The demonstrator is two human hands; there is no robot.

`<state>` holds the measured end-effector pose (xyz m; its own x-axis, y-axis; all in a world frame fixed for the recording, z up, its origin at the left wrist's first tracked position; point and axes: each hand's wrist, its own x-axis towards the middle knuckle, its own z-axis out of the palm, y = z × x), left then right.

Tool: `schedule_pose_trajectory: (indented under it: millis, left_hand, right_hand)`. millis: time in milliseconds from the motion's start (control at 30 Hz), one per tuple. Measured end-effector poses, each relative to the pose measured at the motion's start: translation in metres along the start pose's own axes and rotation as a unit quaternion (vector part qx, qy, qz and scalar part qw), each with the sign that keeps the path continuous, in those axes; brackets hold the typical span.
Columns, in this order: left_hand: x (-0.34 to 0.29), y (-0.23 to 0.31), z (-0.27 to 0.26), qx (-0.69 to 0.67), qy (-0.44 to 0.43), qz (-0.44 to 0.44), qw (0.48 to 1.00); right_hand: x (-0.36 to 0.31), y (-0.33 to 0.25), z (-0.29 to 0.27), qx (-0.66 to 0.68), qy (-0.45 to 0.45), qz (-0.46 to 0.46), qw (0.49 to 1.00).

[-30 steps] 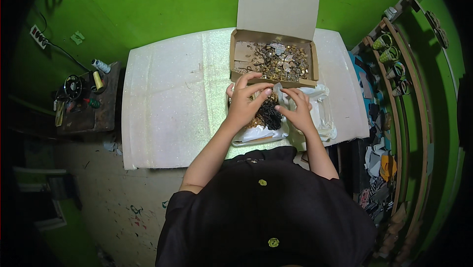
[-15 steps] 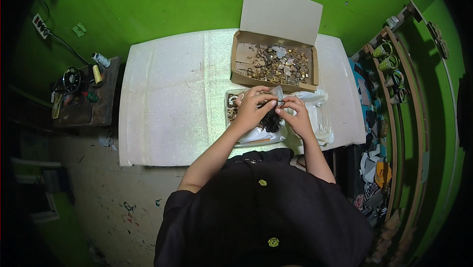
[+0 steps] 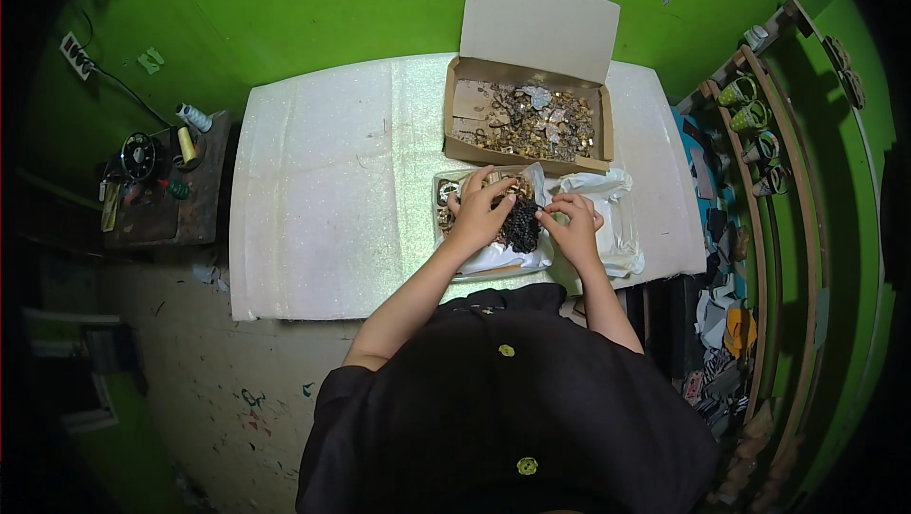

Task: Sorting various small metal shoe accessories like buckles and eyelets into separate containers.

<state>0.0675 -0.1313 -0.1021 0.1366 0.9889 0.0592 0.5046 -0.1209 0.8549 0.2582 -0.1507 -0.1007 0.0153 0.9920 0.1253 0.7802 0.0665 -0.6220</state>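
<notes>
A shallow lined box (image 3: 477,274) stands near the table's front edge, holding gold-toned metal pieces (image 3: 446,193) and a bundle of black bead-like strands (image 3: 521,225). My left hand (image 3: 482,217) lies over this box with its fingers spread, the fingertips among the gold pieces and beside the black bundle. At the bundle's right edge, my right hand (image 3: 575,231) has its thumb and forefinger pinched together. Whatever is between those fingertips is too small to tell. A strip of clear plastic (image 3: 536,175) sticks up at the box's far right corner.
Behind stands an open cardboard box (image 3: 531,163) full of small metallic ornaments (image 3: 546,120). To the right is a tray lined with white plastic (image 3: 622,229). A pale glittery cloth covers the table (image 3: 318,191). Thread spools (image 3: 194,116) stand on a dark side table; a wooden rack (image 3: 759,115) holds shoes.
My hands have drawn apart: the right has moved slightly down and right, and the left has spread its fingers. More of the black bundle now shows between them.
</notes>
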Motion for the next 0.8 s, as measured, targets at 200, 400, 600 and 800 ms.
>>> schedule_pose_trajectory:
  millis: [200, 400, 600, 800]
  left_hand:
    - [-0.002, 0.001, -0.003, 0.009, 0.019, -0.026, 0.999]
    - [-0.001, -0.001, -0.004, 0.006, 0.029, -0.033, 0.999]
    - [0.002, -0.003, -0.005, 0.004, 0.035, -0.025, 0.999]
    - [0.005, -0.001, -0.008, 0.002, 0.013, -0.019, 1.0]
  right_hand:
    - [-0.001, -0.01, -0.011, 0.028, 0.018, -0.012, 0.999]
    - [0.0, -0.012, -0.012, 0.033, 0.012, -0.007, 0.999]
    - [-0.005, -0.007, -0.003, -0.106, -0.071, 0.055, 0.99]
    - [0.0, -0.009, -0.007, -0.076, -0.033, 0.051, 0.995]
